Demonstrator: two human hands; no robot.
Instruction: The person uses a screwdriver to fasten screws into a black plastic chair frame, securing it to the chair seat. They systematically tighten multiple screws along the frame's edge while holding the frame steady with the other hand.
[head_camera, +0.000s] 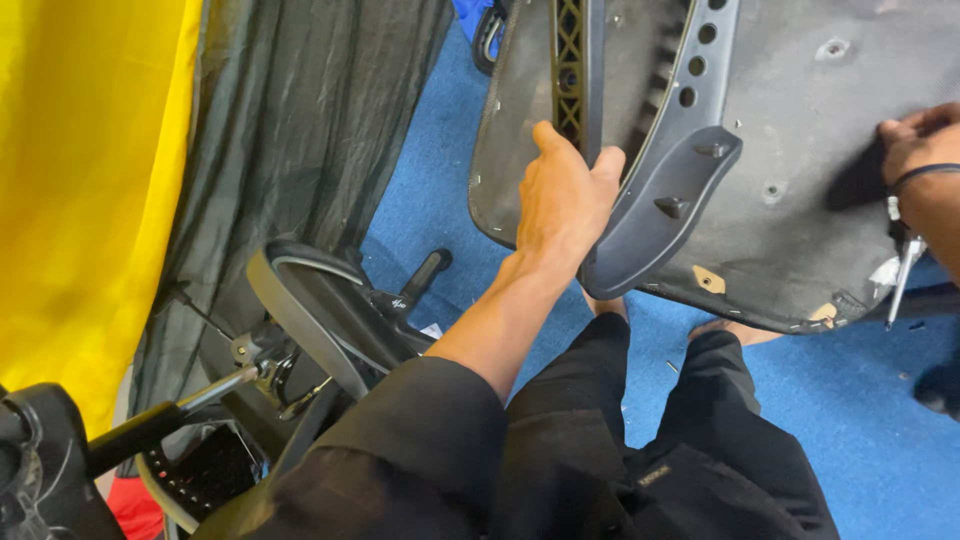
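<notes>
Blue carpet floor (830, 400) underfoot; yellow cloth (80, 200) and dark grey fabric (300, 130) hang at left. Upturned chair seat (800, 130), grey underside facing up, held above floor before black-trousered legs. Left hand (562, 200) clamps plastic armrest bracket (660, 200) of seat. Right hand (915, 145) presses flat on seat's right edge, grip unclear. Chair mechanism with lever (300, 330) lies lower left

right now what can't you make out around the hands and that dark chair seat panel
Head view, the only one:
- Left hand: fingertips hidden behind the dark upturned chair seat panel and its grey plastic arm bracket.
- Right hand: cut off by the right edge; grip unclear.
- Thin silver tool below that wrist: blurred, kind unclear.
- Seat panel's top: cut off by the upper edge.
- Bare feet: mostly hidden by the panel and black trousers.
</notes>
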